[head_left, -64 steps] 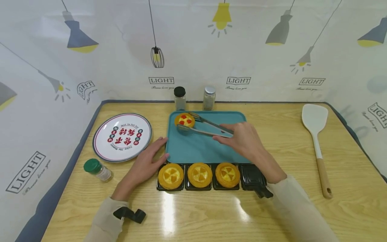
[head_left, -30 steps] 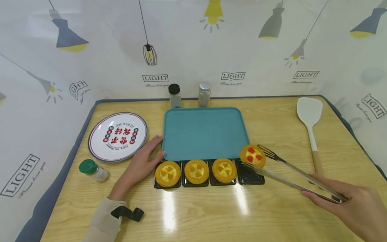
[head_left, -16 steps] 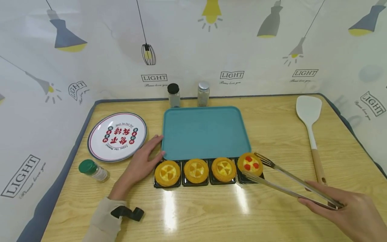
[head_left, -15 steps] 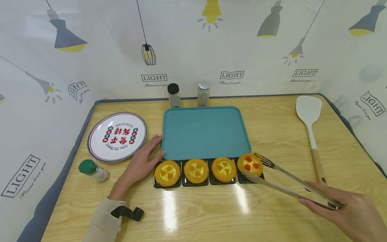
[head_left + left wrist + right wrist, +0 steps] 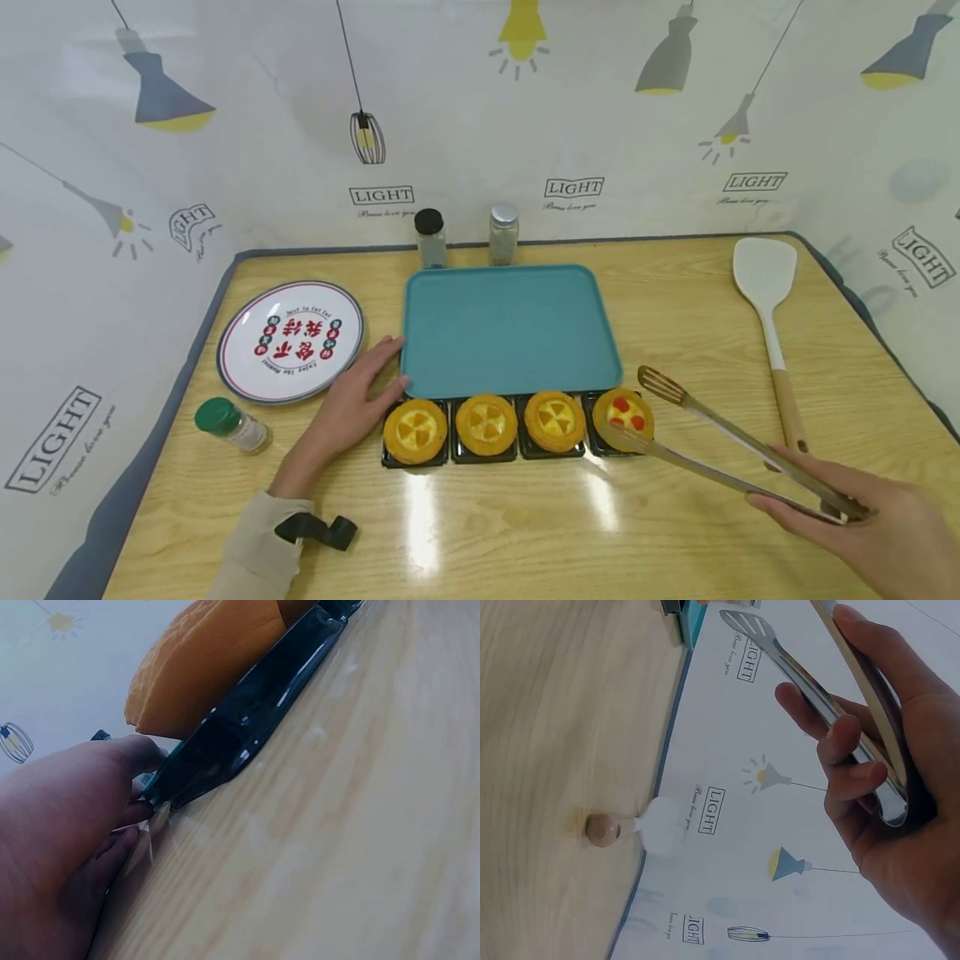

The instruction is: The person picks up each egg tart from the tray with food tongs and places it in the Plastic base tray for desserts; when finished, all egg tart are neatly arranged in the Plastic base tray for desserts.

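Though released, tart (image 5: pixel 624 412) beside tongs (image 5: pixel 720 450)

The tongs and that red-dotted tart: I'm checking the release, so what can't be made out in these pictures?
- Head view: whether the lower arm of the tongs touches the red-dotted tart; they overlap in the picture.
- Right wrist view: the tart is out of frame; only the right hand and the tongs show.
- Left wrist view: the left hand hides the corner of the black tray.
- Head view: the spice jars' contents are too small.
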Motion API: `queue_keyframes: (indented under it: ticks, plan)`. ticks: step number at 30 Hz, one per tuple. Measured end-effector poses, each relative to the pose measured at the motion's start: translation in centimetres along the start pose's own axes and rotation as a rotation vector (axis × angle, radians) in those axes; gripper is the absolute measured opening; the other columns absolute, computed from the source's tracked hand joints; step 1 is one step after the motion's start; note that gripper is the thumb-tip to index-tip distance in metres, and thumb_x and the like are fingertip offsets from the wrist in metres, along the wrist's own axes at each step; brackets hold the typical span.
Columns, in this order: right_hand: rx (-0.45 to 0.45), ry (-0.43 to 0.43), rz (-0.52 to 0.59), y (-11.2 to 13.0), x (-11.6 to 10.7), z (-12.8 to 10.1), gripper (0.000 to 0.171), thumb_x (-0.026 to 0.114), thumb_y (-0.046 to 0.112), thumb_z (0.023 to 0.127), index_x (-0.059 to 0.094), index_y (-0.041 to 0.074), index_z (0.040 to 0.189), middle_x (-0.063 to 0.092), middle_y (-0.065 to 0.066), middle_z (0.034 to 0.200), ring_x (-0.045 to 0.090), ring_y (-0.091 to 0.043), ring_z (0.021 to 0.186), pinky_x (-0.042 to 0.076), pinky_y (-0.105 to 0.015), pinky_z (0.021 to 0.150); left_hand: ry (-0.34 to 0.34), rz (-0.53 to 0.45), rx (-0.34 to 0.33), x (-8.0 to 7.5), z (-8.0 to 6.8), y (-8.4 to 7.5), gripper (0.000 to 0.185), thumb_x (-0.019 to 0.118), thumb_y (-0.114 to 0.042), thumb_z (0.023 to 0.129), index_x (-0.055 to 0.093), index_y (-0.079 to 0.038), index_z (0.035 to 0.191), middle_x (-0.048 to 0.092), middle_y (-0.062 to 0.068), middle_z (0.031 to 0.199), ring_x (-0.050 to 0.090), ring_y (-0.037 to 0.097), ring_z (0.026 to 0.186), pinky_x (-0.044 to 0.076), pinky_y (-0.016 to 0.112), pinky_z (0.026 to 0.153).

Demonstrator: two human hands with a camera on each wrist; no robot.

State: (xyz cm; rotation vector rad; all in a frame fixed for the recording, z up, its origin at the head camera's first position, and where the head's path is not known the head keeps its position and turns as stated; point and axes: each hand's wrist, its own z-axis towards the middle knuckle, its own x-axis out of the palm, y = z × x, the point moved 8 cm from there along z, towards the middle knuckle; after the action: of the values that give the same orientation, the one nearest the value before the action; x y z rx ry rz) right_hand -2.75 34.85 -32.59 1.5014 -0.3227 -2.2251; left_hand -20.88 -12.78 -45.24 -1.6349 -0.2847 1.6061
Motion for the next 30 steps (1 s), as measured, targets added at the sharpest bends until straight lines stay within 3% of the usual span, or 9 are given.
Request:
queue_keyframes:
  ticks: [3, 8, 12, 15, 17, 20, 24, 30]
  plan:
    - [0.104, -0.062, -0.015, -0.2, -0.9, 0.7, 0.060, 0.093, 0.009, 0.059, 0.073, 0.005, 0.115, 0.042, 0.012, 0.050, 0.028, 0.001, 0.040, 0.021, -0.018, 0.035, -0.004, 0.004, 0.000, -0.1, -0.1, 0.1, 0.061, 0.055, -0.043, 0.100, 0.035, -0.020, 0.153, 0.031, 0.010, 0.157, 0.027, 0.028, 0.143, 0.024, 0.052, 0.115]
    - [0.221, -0.158, -0.060, -0.7, -1.4, 2.9, 0.059, 0.094, 0.022, 0.062, 0.074, 0.010, 0.117, 0.062, -0.001, 0.055, 0.036, -0.002, 0.038, 0.027, -0.018, 0.036, -0.007, 0.002, 0.001, -0.1, -0.1, 0.1, 0.061, 0.055, -0.043, 0.100, 0.035, -0.020, 0.153, 0.031, 0.010, 0.157, 0.027, 0.028, 0.143, 0.024, 0.052, 0.115]
    - [0.301, -0.189, -0.052, -2.0, -0.2, 5.3, 0.058, 0.092, 0.035, 0.065, 0.075, 0.013, 0.116, 0.069, -0.011, 0.065, 0.040, -0.006, 0.040, 0.030, -0.021, 0.036, -0.008, -0.005, 0.008, -0.1, 0.0, 0.0, 0.061, 0.055, -0.042, 0.100, 0.036, -0.019, 0.153, 0.031, 0.010, 0.157, 0.026, 0.028, 0.144, 0.024, 0.051, 0.115]
    - [0.370, -0.158, -0.058, -3.7, 1.6, 7.1, 0.061, 0.088, 0.044, 0.070, 0.073, 0.010, 0.118, 0.072, -0.016, 0.078, 0.043, -0.009, 0.046, 0.031, -0.023, 0.038, -0.009, -0.007, 0.014, 0.0, 0.0, 0.0, 0.061, 0.055, -0.042, 0.100, 0.036, -0.018, 0.153, 0.031, 0.010, 0.156, 0.027, 0.027, 0.143, 0.024, 0.051, 0.115]
    - [0.366, -0.157, -0.054, -4.6, 2.9, 8.5, 0.060, 0.085, 0.044, 0.073, 0.073, 0.006, 0.118, 0.072, -0.019, 0.086, 0.045, -0.011, 0.050, 0.031, -0.024, 0.040, -0.011, -0.007, 0.015, 0.0, 0.0, 0.1, 0.061, 0.055, -0.041, 0.100, 0.036, -0.018, 0.153, 0.032, 0.010, 0.156, 0.027, 0.027, 0.143, 0.024, 0.051, 0.115]
    - [0.331, -0.157, -0.063, -5.5, 4.7, 10.1, 0.057, 0.082, 0.045, 0.077, 0.073, 0.003, 0.115, 0.069, -0.016, 0.070, 0.045, -0.015, 0.050, 0.030, -0.027, 0.041, -0.017, -0.002, 0.018, 0.0, -0.1, 0.1, 0.060, 0.056, -0.040, 0.100, 0.037, -0.018, 0.153, 0.032, 0.010, 0.156, 0.027, 0.027, 0.143, 0.024, 0.051, 0.115]
    - [0.277, -0.144, -0.108, -5.8, 6.5, 11.6, 0.056, 0.080, 0.044, 0.080, 0.072, -0.001, 0.113, 0.056, -0.007, 0.049, 0.036, -0.019, 0.042, 0.025, -0.030, 0.038, -0.020, -0.003, 0.018, 0.0, -0.1, 0.2, 0.060, 0.055, -0.041, 0.100, 0.037, -0.018, 0.153, 0.033, 0.010, 0.156, 0.028, 0.027, 0.143, 0.024, 0.051, 0.115]
    - [0.248, -0.111, -0.141, -6.5, 7.9, 12.2, 0.060, 0.078, 0.044, 0.082, 0.070, -0.005, 0.114, 0.044, 0.001, 0.038, 0.026, -0.016, 0.036, 0.022, -0.031, 0.036, -0.022, -0.005, 0.021, -0.1, 0.0, 0.1, 0.059, 0.056, -0.039, 0.100, 0.037, -0.018, 0.152, 0.033, 0.010, 0.156, 0.028, 0.027, 0.143, 0.024, 0.050, 0.115]
